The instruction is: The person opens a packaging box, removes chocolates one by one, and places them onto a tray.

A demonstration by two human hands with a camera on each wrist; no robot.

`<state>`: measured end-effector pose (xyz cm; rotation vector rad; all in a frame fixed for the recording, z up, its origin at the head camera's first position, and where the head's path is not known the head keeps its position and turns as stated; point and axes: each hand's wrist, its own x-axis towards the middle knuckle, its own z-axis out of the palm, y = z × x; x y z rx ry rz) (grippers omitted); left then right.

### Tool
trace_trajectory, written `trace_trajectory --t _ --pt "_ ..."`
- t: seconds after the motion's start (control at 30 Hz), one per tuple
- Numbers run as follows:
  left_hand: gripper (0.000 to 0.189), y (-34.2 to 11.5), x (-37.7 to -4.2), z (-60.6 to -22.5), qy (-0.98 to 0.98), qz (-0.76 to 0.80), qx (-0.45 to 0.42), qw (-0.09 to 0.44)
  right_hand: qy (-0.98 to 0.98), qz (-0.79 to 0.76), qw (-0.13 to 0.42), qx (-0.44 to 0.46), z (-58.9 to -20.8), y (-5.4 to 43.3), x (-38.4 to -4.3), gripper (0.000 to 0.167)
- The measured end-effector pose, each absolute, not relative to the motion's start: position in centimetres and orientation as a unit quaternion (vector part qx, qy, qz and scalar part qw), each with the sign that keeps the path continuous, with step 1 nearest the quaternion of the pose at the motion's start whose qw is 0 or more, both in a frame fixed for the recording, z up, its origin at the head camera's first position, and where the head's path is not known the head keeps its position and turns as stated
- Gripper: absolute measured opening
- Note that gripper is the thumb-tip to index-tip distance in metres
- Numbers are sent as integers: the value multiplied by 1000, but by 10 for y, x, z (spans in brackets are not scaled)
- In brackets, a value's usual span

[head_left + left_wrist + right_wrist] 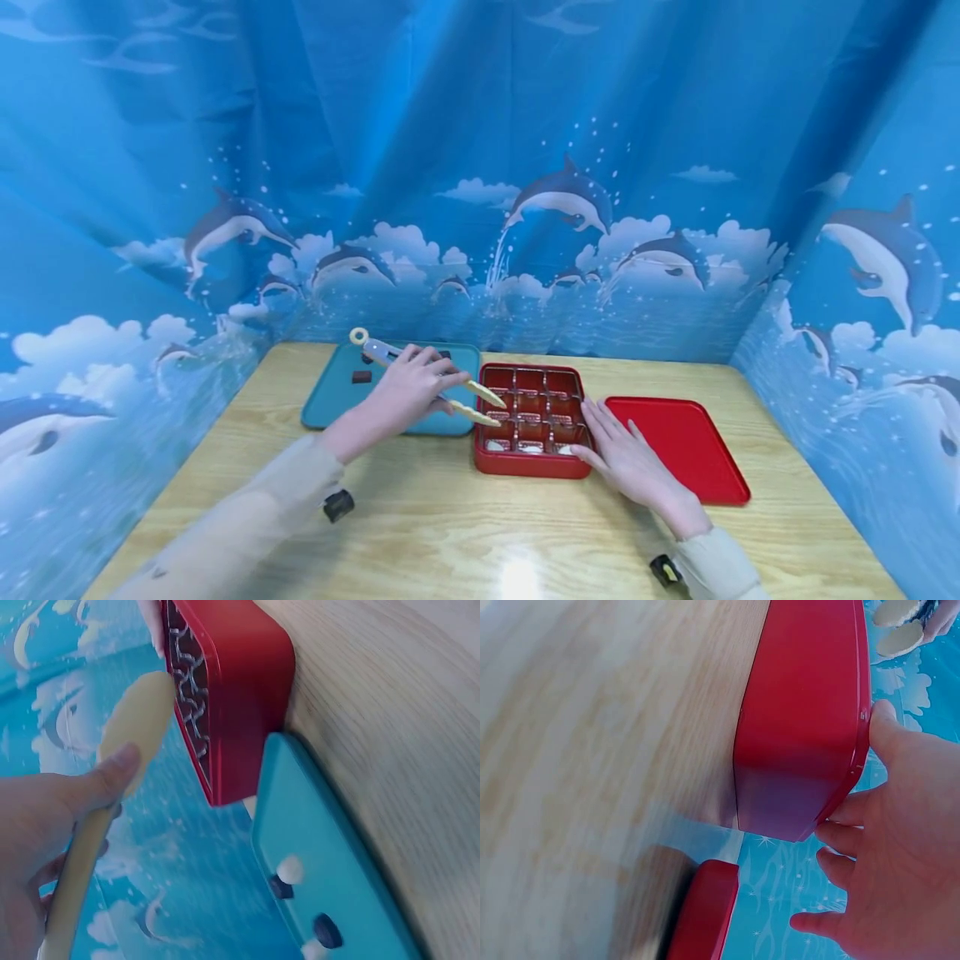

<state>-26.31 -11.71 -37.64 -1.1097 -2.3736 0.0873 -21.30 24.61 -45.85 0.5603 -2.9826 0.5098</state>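
My left hand [412, 387] grips a pair of tongs [476, 413] with cream-coloured arms and a ring at the back end. The tongs' tips stand apart over the left side of a red box [525, 467], with nothing visible between them. Inside the box, a clear divider makes several compartments. White pieces [530, 448] lie in its front row. My right hand [626, 458] rests at the box's right side with its fingers extended. In the right wrist view, its thumb lies at the rim of the box [802, 712].
Left of the box lies a blue tray [318, 404], partly covered by my left hand and the tongs. It carries dark brown blocks [362, 377] and, in the left wrist view, white pieces [290, 870]. A red lid [686, 450] lies at the right. A dolphin-printed curtain [465, 208] stands behind the table.
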Motion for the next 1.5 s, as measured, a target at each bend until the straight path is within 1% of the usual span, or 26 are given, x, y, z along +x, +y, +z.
trace_trajectory --t 0.27,0.4,0.47,0.57,0.67,0.73,1.0,1.13,1.27,1.5 --pt "52 -91 -259 -370 -863 137 -424 238 -970 162 30 180 -459 245 -214 81" --pt "47 -77 -257 -365 -857 195 -422 224 -970 160 34 180 -458 245 -214 81" --pt "42 -70 -255 -363 -853 218 -423 216 -969 161 37 182 -458 244 -213 81" --pt "29 -60 -252 -361 -845 257 -422 205 -969 162 38 182 -458 244 -212 82" --pt "13 -48 -249 -361 -835 286 -423 204 -969 160 41 185 -459 244 -212 81" --pt "8 -41 -247 -361 -829 302 -424 205 -968 159 43 187 -459 244 -212 81" --pt "10 -21 -244 -367 -824 331 -413 201 -967 167 40 188 -459 243 -211 81" --pt "10 -21 -245 -369 -835 316 -399 210 -967 170 40 187 -459 243 -211 81" --pt "7 -25 -245 -370 -846 305 -388 203 -965 170 53 194 -459 244 -211 81" --pt "7 -25 -244 -367 -843 306 -392 205 -965 170 54 191 -459 244 -212 80"
